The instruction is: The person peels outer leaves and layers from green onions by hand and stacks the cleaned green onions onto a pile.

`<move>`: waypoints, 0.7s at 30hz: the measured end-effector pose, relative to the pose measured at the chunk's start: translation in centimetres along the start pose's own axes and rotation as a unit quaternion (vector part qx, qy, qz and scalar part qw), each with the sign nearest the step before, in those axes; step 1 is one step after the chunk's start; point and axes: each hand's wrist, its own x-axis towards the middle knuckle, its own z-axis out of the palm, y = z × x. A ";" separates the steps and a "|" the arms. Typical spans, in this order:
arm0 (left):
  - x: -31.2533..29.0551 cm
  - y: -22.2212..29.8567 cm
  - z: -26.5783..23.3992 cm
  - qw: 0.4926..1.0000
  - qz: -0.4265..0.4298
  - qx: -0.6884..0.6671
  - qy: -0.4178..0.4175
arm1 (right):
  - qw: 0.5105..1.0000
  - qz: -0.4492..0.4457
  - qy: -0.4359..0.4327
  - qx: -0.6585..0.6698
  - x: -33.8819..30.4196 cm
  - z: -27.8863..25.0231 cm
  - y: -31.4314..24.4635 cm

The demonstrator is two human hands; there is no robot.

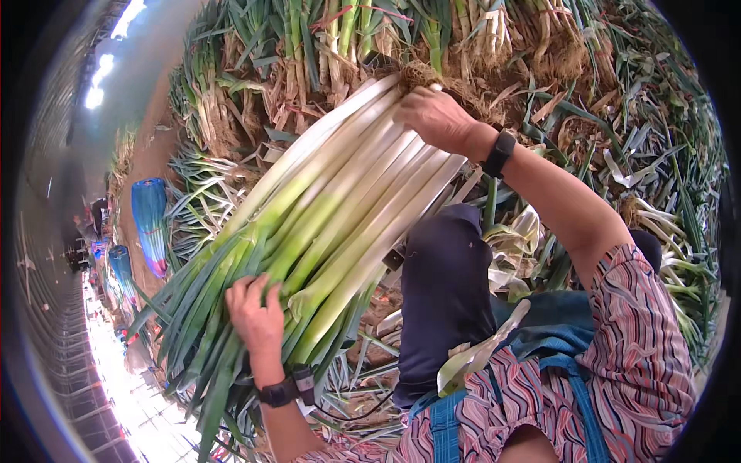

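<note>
The pile of leeks (351,189) is seen laid slantwise in front of the person, white ends toward the upper right and green leaves toward the lower left, but what bears it is mostly hidden beneath the stalks. The lowest leeks are covered by those on top, so no count can be made. At the white ends, a tangle of roots (419,73) is partly masked by the right hand (436,117), and which stalks it belongs to is hard to make out. That hand is turned back upward with its fingers curled down over the white ends; its fingertips are hidden, so whether a stalk is gripped or only touched cannot be told. The right forearm (552,181) is brought in from the right, bent at the elbow above the knee (448,285), by which part of the ground is blocked. The left hand (256,312) is laid on the green leaves, loosely open, fingers bent and thumb set apart, with nothing seen enclosed. The left forearm (289,432) is raised from the lower edge, where it is cut off. At far left, the background is blurred by glare, and the corners are blacked out by the lens rim.
</note>
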 end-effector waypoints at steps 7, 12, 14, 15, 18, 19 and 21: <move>-1.1 -0.5 0.1 0.992 -0.048 -0.116 -0.029 | 0.997 0.009 0.019 0.080 -1.5 1.4 -0.2; 2.1 -1.3 3.0 0.992 -0.003 -0.115 -0.057 | 0.987 0.100 -0.124 -0.017 -0.1 2.3 0.5; 0.9 -1.3 4.3 0.995 0.028 -0.083 -0.048 | 0.962 0.167 -0.201 0.079 -1.0 -0.7 -0.6; 1.1 -0.6 4.3 0.992 0.015 -0.111 -0.056 | 0.939 0.179 -0.227 0.184 -2.3 0.1 1.3; -0.5 -8.5 4.7 0.989 0.031 -0.133 -0.065 | 0.968 0.122 -0.161 0.146 -3.7 -8.3 -2.8; -0.3 -1.1 2.0 0.996 0.027 -0.009 -0.080 | 0.962 0.140 -0.191 0.138 -7.0 -13.4 -2.7; -0.2 -0.6 1.2 0.997 0.063 -0.032 -0.034 | 0.971 0.172 -0.160 0.052 -12.7 -21.4 -4.8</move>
